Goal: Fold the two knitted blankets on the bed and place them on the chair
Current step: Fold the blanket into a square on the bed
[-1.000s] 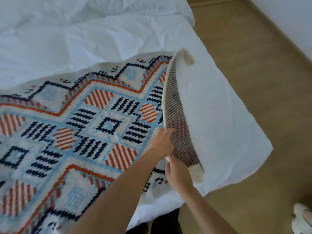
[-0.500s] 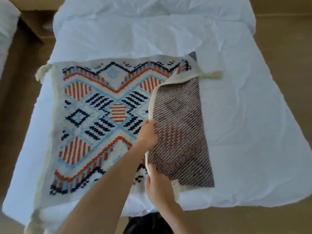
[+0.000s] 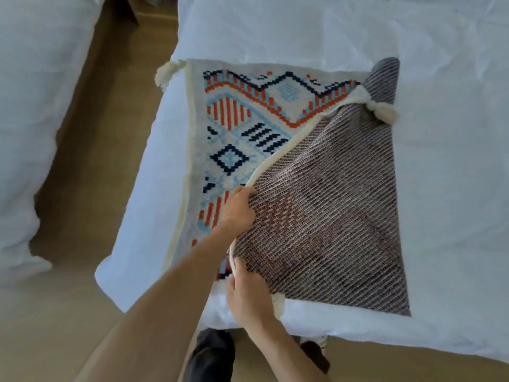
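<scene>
Head view: both hands, left hand (image 3: 238,209) and right hand (image 3: 249,295), pinch blanket (image 3: 330,205) edge; uneven pull likely skews fold, far tassel (image 3: 381,113) corner lags.

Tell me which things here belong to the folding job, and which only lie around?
For the job: blanket, left hand, right hand, both gripping its cream edge; bed under it.
Lying around: second bed, floor.

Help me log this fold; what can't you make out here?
- Second blanket and chair: outside the head view.
- Patterned face under the turned flap of the knitted blanket: covered by its grey underside.
- Left hand fingertips: tucked behind the edge.
- Right hand fingertips: hidden by the hand's own back.
</scene>
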`<state>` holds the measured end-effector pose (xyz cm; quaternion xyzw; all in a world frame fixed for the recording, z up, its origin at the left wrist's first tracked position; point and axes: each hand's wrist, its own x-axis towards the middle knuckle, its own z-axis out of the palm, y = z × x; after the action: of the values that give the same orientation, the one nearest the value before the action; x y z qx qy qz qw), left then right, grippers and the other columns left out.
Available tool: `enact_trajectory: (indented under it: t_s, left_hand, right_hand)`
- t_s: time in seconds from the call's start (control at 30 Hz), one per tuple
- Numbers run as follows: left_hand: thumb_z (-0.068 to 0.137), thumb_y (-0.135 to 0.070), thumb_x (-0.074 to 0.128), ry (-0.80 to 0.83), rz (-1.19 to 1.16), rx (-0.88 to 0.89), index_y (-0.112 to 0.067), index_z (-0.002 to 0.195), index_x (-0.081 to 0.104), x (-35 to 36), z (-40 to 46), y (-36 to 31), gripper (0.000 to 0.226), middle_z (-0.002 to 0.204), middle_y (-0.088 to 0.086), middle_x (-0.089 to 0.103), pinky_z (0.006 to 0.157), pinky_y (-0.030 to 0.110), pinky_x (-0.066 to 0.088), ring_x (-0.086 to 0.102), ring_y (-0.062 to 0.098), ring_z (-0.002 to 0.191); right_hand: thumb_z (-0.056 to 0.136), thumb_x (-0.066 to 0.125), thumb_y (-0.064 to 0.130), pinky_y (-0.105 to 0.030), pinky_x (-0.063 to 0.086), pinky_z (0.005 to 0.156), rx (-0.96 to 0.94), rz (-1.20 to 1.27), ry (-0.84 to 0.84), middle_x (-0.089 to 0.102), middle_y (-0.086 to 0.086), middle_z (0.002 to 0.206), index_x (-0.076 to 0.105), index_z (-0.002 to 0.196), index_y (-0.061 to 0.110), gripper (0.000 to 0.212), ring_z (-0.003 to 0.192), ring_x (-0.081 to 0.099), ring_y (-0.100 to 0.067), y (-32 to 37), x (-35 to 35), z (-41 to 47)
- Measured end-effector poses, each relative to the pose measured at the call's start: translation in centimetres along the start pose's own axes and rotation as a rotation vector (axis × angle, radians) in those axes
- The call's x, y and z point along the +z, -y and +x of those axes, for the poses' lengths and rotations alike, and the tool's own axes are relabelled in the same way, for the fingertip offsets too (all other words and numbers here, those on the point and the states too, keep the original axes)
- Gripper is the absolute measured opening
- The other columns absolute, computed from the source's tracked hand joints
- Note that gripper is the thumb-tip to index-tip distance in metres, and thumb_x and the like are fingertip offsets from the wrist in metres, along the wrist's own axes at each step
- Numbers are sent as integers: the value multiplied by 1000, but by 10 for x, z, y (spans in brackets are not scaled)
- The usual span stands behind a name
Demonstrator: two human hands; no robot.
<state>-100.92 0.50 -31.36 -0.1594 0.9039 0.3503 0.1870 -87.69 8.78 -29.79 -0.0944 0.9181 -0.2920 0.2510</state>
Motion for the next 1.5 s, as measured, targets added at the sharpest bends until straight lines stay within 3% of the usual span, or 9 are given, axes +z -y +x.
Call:
enact_trajectory:
  t_s: [0.43,0.5,0.6,0.77,0.87,0.97,1.1,1.27,1.5]
  left_hand:
    - [85,7,47,15,-99,-14,-17,135,51,-55,4,149,56,140,1,44,107,28,31,44,21,126]
    - [87,1,49,12,-132,-40,-22,139,45,-56,-3,161,57,140,1,40,107,32,33,43,22,127]
    - [82,-11,53,36,-81,-145,-22,143,29,-56,-27,180,67,138,4,34,99,44,43,38,24,126]
    - [73,-33,65,247,175,-272,-11,125,33,-43,-81,205,64,119,8,44,82,41,45,44,29,114]
    - [80,-18,59,345,246,-339,-9,115,36,-27,-112,216,43,115,10,52,81,40,46,53,31,108]
    - [84,-1,49,308,354,-341,-9,117,37,-17,-133,224,36,117,10,52,82,36,44,51,29,108]
    - [83,1,51,287,410,-302,-10,122,35,-19,-148,223,43,120,11,45,84,35,44,45,28,111]
    - [85,-8,51,215,337,-312,-12,127,34,-54,-165,201,46,122,10,42,84,36,44,43,28,111]
    - [95,-23,41,75,347,-175,-12,140,30,-141,-198,138,48,142,10,36,100,43,35,36,28,128]
  right_hand:
    - [93,38,11,-38,48,75,56,0,94,67,-16,101,37,134,12,41,94,65,-30,96,118,32]
    - [91,39,10,-35,45,74,45,50,172,63,-13,92,37,136,14,46,91,62,-30,98,124,28]
    - [91,40,11,-29,40,71,55,107,288,63,-9,89,54,120,13,32,88,59,-26,94,119,19]
    - [92,44,9,-29,45,82,199,49,137,64,-2,107,60,112,11,26,100,58,-18,59,98,11]
    - [92,46,8,-25,42,93,145,-114,81,53,1,121,55,123,13,32,115,47,-15,35,90,9]
    - [93,45,9,-28,36,103,88,-228,94,43,1,131,50,130,13,38,122,38,-16,23,85,7]
    - [93,43,10,-32,32,107,58,-277,143,37,-2,139,45,135,13,42,128,33,-20,22,81,-5]
    - [97,37,18,-36,28,111,87,-285,171,28,-1,149,40,139,16,42,137,24,-19,40,52,-24]
    - [100,32,33,-42,20,115,65,-343,128,18,-8,156,27,145,13,50,143,13,-24,92,-12,-39]
